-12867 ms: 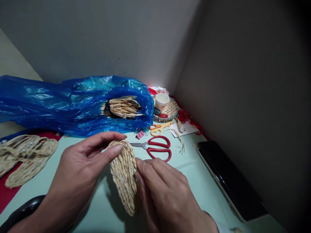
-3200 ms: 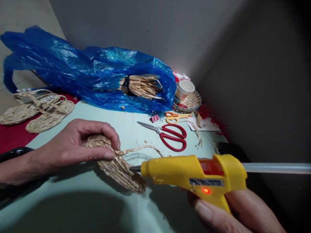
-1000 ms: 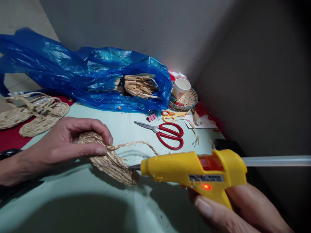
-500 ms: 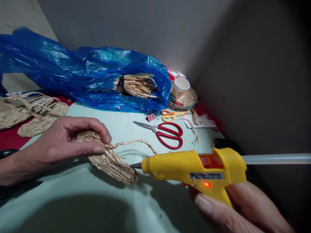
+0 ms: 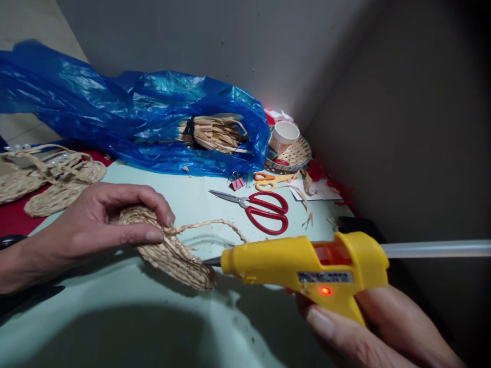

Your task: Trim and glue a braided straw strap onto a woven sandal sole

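My left hand (image 5: 111, 220) pinches a thick, oval sole of coiled straw braid (image 5: 176, 263) between thumb and fingers, its edge turned up toward me. From near my thumb a loose straw cord (image 5: 209, 224) runs off to the right and passes behind the glue gun. My right hand (image 5: 368, 327) is wrapped round the grip of a yellow hot glue gun (image 5: 272, 260), whose red light glows. A clear glue stick (image 5: 437, 249) juts from its back. The gun's dark nozzle points left and meets the edge of the straw sole, or nearly so.
Red-handled scissors (image 5: 264, 212), a pink binder clip (image 5: 237, 182) and orange-yellow scissors (image 5: 274, 181) lie beyond the gun. A blue plastic bag (image 5: 153, 102) holds a straw bundle (image 5: 217, 134). Behind stands a basket (image 5: 301, 153) with a paper cup (image 5: 286, 134). Woven straw slippers (image 5: 63, 189) lie left.
The view has shifted very slightly. The glue gun's nozzle has moved a touch left along with it; both hands keep their holds.
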`<state>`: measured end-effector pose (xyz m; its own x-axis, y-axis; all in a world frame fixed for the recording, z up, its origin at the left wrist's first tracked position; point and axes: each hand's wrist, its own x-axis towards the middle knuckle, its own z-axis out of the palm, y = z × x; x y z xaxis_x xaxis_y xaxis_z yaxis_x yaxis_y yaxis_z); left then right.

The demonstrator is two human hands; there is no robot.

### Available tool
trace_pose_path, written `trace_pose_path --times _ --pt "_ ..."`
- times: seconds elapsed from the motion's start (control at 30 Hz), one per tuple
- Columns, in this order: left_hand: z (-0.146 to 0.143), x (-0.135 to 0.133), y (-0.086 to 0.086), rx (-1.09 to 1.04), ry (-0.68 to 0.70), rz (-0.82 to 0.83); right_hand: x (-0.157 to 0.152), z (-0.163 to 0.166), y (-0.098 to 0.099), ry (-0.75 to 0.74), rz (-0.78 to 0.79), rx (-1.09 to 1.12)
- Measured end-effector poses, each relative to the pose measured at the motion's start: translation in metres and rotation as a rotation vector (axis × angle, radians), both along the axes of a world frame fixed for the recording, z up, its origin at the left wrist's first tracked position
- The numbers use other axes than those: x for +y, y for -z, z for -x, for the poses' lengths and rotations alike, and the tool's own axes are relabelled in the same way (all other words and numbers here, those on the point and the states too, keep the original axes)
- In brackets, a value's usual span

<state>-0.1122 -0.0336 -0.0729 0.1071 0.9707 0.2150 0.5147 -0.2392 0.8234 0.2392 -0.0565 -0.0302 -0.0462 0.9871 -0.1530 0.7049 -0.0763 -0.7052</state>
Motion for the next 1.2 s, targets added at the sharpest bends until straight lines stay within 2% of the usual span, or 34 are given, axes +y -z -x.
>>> trace_pose_path --times 0.03,0.13,0.27,0.4,0.57,0.7,0.87,1.0,1.2 --pt "0.000 0.000 -0.001 -0.004 0.005 0.008 -0.001 0.001 -0.001 0.050 0.044 0.001" --pt "0.000 0.000 -0.002 -0.003 0.017 0.044 -0.001 0.002 -0.002 0.034 0.107 0.037" --pt "-0.005 -0.001 -0.004 -0.027 -0.017 0.051 0.002 0.002 -0.004 -0.011 0.068 0.026" --pt "-0.011 -0.004 -0.004 -0.066 -0.113 0.086 0.001 0.003 -0.004 0.047 0.054 0.035" --pt "0.004 0.002 0.000 0.002 0.012 0.051 -0.001 0.002 0.000 0.081 0.106 0.072" --pt "0.011 0.004 0.000 0.030 0.062 0.054 0.000 0.001 0.001 0.110 0.084 0.056" --pt "0.005 0.002 -0.001 -0.025 -0.041 0.052 0.001 0.002 0.002 0.074 0.062 0.069" --pt "0.011 0.006 0.001 0.019 0.064 0.040 0.002 0.000 0.002 0.062 0.040 0.034" --pt "0.013 0.007 0.002 0.021 0.026 0.033 0.005 -0.004 0.001 -0.012 -0.024 -0.014"
